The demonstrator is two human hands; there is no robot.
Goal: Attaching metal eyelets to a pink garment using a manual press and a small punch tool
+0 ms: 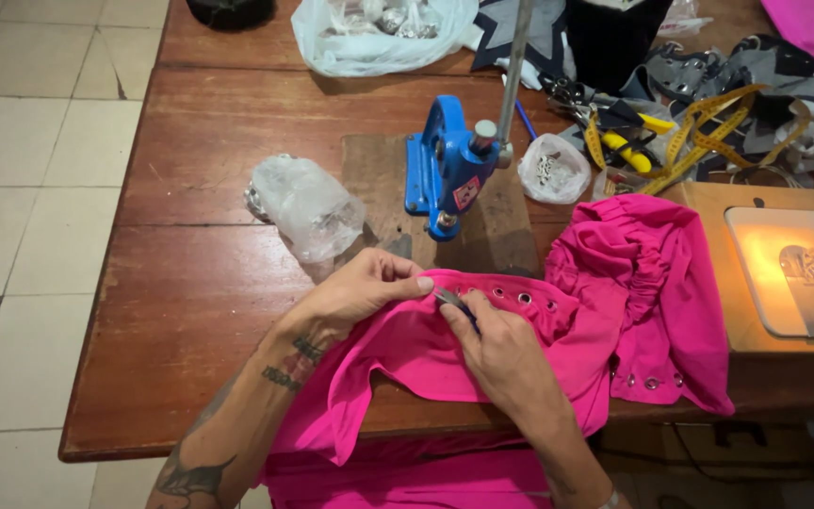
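Both hands [360, 292] [496, 349] pinch pink garment [426, 349], right gripping small tool [452, 302].

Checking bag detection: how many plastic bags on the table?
3: a large white bag at the top edge, a clear bag left of the blue press, a small clear bag right of it. Clutter at right may hide more.

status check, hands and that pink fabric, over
Left hand pinching the pink garment at its eyelet strip. Right hand working a small metal tool there. Blue press stands just behind.
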